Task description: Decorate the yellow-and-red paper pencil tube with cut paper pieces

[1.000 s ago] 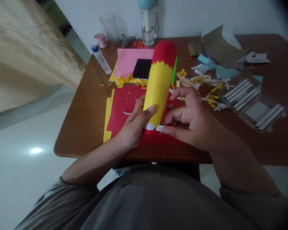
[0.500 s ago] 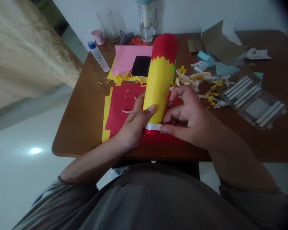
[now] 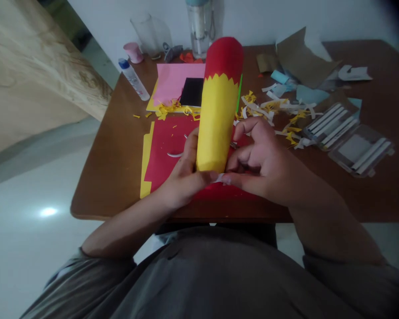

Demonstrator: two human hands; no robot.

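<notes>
The left grip (image 3: pixel 181 179) is closed round the yellow tube (image 3: pixel 217 119), steadying it upright above the red paper (image 3: pixel 168 153) on the tabletop (image 3: pixel 109 168), so the right grip (image 3: pixel 262 164) can pinch a white strip (image 3: pixel 221 178) at its base

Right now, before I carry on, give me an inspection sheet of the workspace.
Surface: brown table, red paper sheet on it.
Job's things: yellow paper tube with red top; white paper strip at its lower end.
Clutter: paper scraps, clear plastic cases, blue-capped bottle.
Hands: left hand holds the tube; right hand pinches the strip.
Cables: nothing seen.
Surroundings: white wall, pale floor.
</notes>
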